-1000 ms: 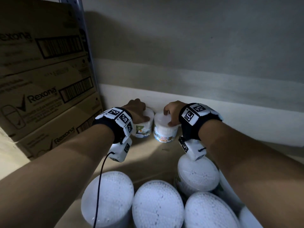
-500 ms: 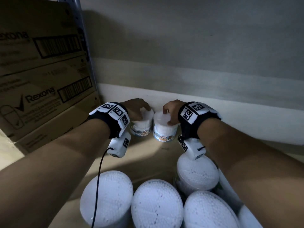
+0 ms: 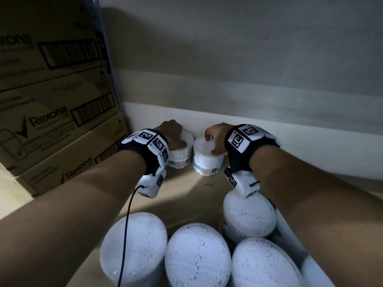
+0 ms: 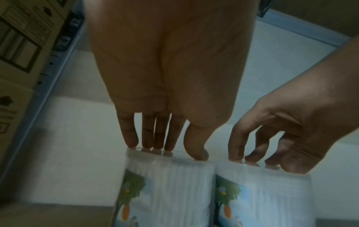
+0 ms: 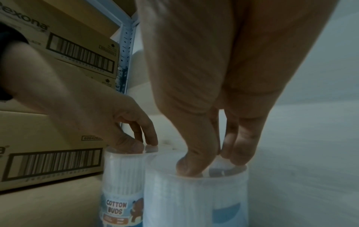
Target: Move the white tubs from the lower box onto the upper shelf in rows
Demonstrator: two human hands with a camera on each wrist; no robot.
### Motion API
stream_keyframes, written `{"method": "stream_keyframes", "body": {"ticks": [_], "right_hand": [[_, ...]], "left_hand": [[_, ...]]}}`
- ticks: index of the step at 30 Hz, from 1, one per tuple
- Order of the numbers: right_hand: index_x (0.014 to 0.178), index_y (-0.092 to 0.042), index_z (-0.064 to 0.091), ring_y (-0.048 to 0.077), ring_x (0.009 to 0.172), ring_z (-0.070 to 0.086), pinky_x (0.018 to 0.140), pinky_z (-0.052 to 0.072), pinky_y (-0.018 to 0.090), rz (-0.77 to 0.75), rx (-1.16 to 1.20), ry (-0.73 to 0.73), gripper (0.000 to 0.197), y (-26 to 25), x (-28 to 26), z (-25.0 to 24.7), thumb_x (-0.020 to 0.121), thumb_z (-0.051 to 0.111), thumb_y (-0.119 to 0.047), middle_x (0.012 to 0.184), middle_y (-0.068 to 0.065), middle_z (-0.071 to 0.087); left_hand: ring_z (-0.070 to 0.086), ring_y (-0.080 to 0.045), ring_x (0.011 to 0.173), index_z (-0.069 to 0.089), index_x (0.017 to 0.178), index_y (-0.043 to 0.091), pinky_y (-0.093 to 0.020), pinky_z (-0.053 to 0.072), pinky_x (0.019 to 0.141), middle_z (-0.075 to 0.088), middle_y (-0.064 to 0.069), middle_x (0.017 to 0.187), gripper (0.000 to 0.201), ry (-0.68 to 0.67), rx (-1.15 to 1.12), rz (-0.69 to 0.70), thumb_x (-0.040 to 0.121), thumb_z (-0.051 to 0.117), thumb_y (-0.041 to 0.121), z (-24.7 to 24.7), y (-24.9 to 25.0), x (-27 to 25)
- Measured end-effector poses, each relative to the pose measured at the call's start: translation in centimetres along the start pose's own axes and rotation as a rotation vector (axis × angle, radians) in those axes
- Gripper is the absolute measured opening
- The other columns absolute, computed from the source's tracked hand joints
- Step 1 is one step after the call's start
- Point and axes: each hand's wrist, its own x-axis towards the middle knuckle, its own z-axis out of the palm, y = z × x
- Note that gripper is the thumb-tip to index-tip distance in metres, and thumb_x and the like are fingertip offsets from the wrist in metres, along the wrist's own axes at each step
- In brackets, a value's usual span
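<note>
White tubs (image 3: 207,162) stand side by side at the shelf's (image 3: 186,189) back edge. Our left hand (image 3: 172,134) and right hand (image 3: 216,135) rest fingertips (image 4: 132,141) on the lids (image 4: 180,158), not gripping, probably squaring the row.

**Q:** Head view: where does the light fall?

**A:** Dim throughout. One pale patch lies on the shelf (image 3: 186,183) just in front of the two upright tubs (image 3: 208,162). The wall (image 3: 248,59) above them fades to grey shadow, deepest beside the cartons (image 3: 51,121) to their left.

**Q:** Sharpness?

**A:** Crisp at those tubs; the nearer tubs (image 3: 199,257) in front of them bulge with wide-angle stretch. Both wrist views are soft, grainy and bluish; fingers (image 4: 132,135) on the lids (image 4: 169,156) smear slightly.
</note>
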Motion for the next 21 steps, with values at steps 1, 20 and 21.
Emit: {"method": "stream_keyframes", "body": {"ticks": [1,20,21], "right_hand": [[0.108,-0.022,0.056,0.026,0.099,0.062,0.089,0.053,0.037,-0.002,0.000,-0.003,0.045,0.0,0.0,0.0,0.070,0.075,-0.036,0.114,0.002,0.062],[0.123,-0.015,0.050,0.030,0.114,0.055,0.093,0.043,0.034,-0.063,-0.107,-0.075,0.050,0.1,-0.4,-0.2,0.080,0.071,-0.028,0.129,0.008,0.051],[0.124,-0.014,0.049,0.031,0.116,0.054,0.096,0.043,0.035,-0.062,-0.099,-0.096,0.050,0.0,-0.6,-0.4,0.081,0.071,-0.025,0.131,0.008,0.049]], "left_hand": [[0.050,-0.030,0.124,0.051,0.132,0.003,-0.034,0.042,0.098,0.049,-0.016,0.136,0.052,-0.011,0.002,0.011,0.091,0.057,0.034,-0.1,0.0,0.0],[0.043,-0.025,0.134,0.044,0.141,0.018,-0.030,0.033,0.107,0.043,-0.008,0.146,0.057,-0.091,0.038,0.160,0.087,0.062,0.012,-0.7,-1.0,0.1],[0.043,-0.025,0.133,0.044,0.141,0.017,-0.029,0.034,0.106,0.044,-0.009,0.145,0.057,-0.111,0.051,0.168,0.087,0.063,0.011,-0.8,-0.9,0.1]]}}
